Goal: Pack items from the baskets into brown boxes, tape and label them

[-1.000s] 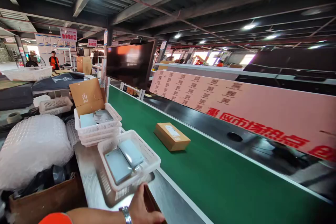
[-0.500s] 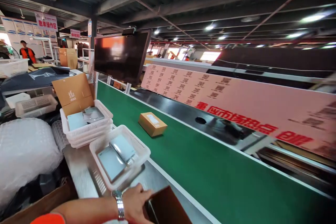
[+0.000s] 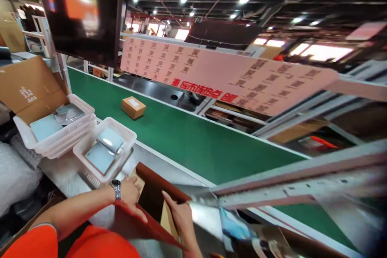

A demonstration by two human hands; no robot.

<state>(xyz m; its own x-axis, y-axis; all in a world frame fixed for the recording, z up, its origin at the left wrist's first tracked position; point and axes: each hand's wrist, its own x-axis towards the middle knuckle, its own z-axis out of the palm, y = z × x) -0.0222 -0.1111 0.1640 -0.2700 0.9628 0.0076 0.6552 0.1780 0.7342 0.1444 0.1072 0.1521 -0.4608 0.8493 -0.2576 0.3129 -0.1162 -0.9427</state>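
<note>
An open cardboard box (image 3: 152,193) with a dark inside stands at the bottom centre. My left hand (image 3: 130,194), below a wrist with a metal watch (image 3: 116,189), grips the box's left end, fingers over a light brown flap. At the right end, my right hand (image 3: 180,214) holds another flap (image 3: 167,218) between thumb and fingers. Just beyond my left hand sits a white basket (image 3: 79,151) with pale blue flat boxes (image 3: 101,157) in it.
A green conveyor belt (image 3: 181,141) carries a small brown parcel (image 3: 133,107). Stacked white baskets (image 3: 54,149) with an opened carton (image 3: 33,88) stand at left, near bubble wrap (image 3: 15,181). A metal frame (image 3: 272,187) crosses at right; a monitor (image 3: 81,20) hangs beyond.
The view has swung right and down. My right hand has come into view on the box, and more of the box's opening shows. My left hand is still at the box.
</note>
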